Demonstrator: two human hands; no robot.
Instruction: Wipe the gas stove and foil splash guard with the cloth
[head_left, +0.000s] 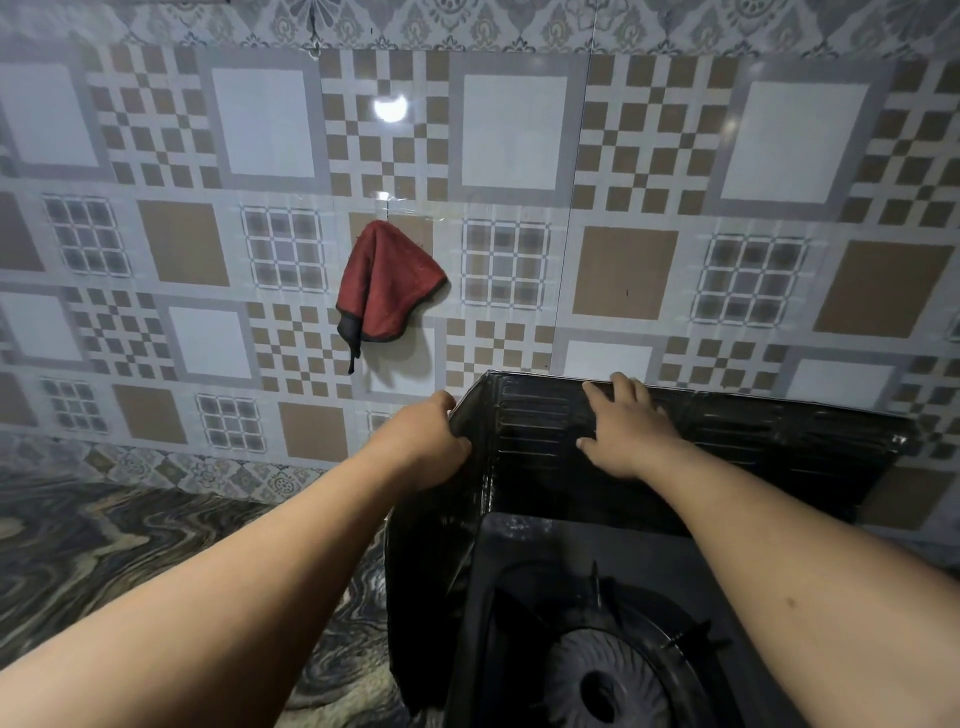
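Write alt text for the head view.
Both hands hold a dark splash guard behind a gas stove: the left hand grips its corner, the right hand lies on its back panel. A red cloth hangs on the tiled wall.

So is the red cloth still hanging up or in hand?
Hanging: the red cloth dangles bunched from a wall hook, neither hand touching it.

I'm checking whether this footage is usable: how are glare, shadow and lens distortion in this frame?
Head view: a bright lamp glare sits on the glossy wall tiles; the red cloth casts a soft shadow to its right; the splash guard and gas stove are dark, with little detail; tile lines bow toward the edges from the wide-angle lens; focus is acceptable mid-frame.
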